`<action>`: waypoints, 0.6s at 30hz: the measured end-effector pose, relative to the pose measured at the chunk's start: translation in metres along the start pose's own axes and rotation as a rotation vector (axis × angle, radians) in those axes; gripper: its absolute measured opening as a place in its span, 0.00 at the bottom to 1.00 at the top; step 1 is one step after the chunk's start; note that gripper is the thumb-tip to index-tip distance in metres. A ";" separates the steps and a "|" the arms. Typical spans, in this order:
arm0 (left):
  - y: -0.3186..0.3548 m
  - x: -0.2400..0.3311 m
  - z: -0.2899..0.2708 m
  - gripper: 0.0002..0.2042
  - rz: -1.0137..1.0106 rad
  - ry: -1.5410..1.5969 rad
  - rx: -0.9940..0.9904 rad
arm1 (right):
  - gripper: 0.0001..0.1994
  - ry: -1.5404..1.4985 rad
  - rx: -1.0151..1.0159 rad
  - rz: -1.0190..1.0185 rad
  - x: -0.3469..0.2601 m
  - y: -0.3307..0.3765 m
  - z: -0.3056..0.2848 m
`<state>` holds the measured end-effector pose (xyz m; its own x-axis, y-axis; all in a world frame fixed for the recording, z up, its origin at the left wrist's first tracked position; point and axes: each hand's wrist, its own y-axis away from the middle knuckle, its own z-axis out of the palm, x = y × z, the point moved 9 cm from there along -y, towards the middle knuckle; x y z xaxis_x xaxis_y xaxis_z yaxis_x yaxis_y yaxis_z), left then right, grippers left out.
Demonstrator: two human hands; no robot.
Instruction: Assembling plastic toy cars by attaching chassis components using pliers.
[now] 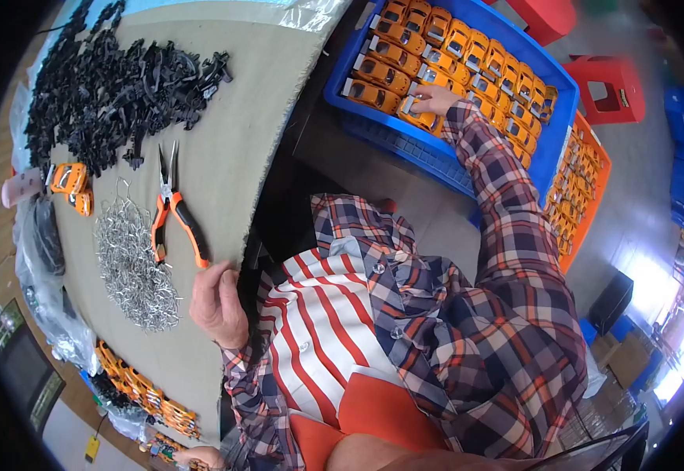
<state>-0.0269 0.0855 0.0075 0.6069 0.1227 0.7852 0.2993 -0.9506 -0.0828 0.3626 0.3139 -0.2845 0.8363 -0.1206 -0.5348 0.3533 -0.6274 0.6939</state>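
Note:
My right hand (435,100) reaches into a blue crate (468,179), its fingers closed on an orange toy car (420,119) at the near end of a row. Many similar cars are packed in rows around it. My left hand (220,304) rests by the table edge with its fingers curled together; whether anything is between them is hidden. Just beyond its fingertips lie long-nose pliers (175,206) with orange and black handles, jaws slightly apart. Left of the pliers is a heap of bent silver wire pieces (134,263).
A pile of black plastic parts (122,86) covers the table's far left. Loose orange cars (69,179) sit at its left edge, with more cars (142,388) below. An orange crate of cars (593,169) and a red stool (607,88) stand right of the blue crate.

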 end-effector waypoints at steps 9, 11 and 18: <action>-0.001 0.003 -0.003 0.05 0.038 -0.034 0.025 | 0.32 0.092 0.096 -0.016 0.003 0.010 0.003; 0.000 0.005 -0.009 0.05 0.041 -0.020 0.048 | 0.31 -0.003 0.000 -0.183 -0.011 0.001 0.004; -0.004 0.017 -0.019 0.05 0.173 0.012 0.061 | 0.17 -0.136 -0.015 -0.285 -0.007 0.011 -0.018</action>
<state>-0.0316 0.0861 0.0331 0.6449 -0.0450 0.7629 0.2356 -0.9379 -0.2545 0.3684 0.3216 -0.2651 0.6395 -0.0436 -0.7675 0.5724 -0.6394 0.5133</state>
